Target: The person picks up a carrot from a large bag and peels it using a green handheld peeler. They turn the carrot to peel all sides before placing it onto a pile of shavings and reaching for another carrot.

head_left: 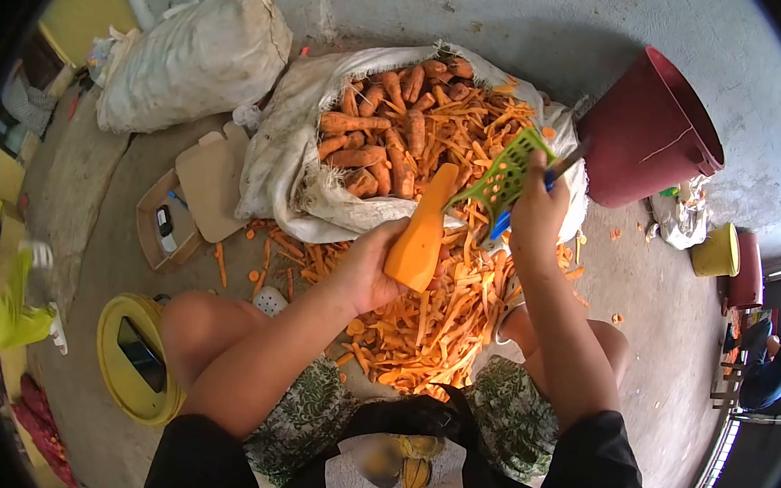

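Observation:
My left hand (373, 266) is wrapped round the thick end of a peeled carrot (423, 233), which is smooth, bright orange and points up and away. To its right, my right hand (540, 210) grips a green perforated plastic tool (504, 172) with blue parts and a dark, narrow piece sticking out past the fingers. The tool's lower edge is close beside the carrot's narrow end. Beyond both hands an open white sack (276, 185) holds unpeeled carrots (398, 148) and orange peelings. A heap of carrot peelings (425, 329) covers the floor below my hands, between my legs.
A dark red bucket (623, 143) leans by the wall at the right, with a yellow bucket (717, 249) farther along. A full white sack (199, 59) and an open cardboard box (167, 226) are on the left. A phone (141, 353) lies on a yellow lid (110, 373). Other people are at both sides.

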Motion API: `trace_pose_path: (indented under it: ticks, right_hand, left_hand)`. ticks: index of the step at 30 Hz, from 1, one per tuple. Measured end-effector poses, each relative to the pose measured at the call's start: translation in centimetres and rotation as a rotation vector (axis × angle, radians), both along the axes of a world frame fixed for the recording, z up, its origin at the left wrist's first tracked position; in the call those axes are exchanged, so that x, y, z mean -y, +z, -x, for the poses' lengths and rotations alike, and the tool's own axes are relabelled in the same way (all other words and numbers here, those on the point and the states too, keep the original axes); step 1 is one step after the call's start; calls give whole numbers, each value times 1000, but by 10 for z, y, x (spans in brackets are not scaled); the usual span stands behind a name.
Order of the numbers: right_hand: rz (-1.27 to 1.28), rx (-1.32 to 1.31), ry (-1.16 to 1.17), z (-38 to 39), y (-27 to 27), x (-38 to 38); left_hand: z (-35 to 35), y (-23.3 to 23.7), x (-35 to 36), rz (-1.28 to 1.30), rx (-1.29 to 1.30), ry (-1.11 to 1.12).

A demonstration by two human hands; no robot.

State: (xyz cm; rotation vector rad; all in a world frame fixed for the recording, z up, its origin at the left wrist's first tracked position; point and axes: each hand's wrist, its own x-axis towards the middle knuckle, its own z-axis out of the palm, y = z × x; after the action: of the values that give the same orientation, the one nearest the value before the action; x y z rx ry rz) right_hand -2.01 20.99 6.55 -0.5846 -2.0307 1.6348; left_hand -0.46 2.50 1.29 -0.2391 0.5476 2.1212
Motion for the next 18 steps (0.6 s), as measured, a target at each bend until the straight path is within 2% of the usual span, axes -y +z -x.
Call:
trace_pose_path:
  ticks: [2, 5, 11, 14, 18]
  right_hand:
    - [138, 102, 176, -10, 5, 15]
    - [-42, 201, 375, -17, -10, 30]
    - [-105, 240, 342, -21, -20, 39]
    - [-233, 222, 307, -22, -20, 39]
    - [-258, 172, 283, -25, -22, 39]
  left_hand:
    - [0, -2, -1, 7, -15, -23]
    - [0, -4, -5, 121, -30, -58]
    - [-8, 8, -16, 217, 108, 80]
    - [-6, 0, -17, 185, 92, 57]
    - [-9, -1, -17, 174, 37, 22]
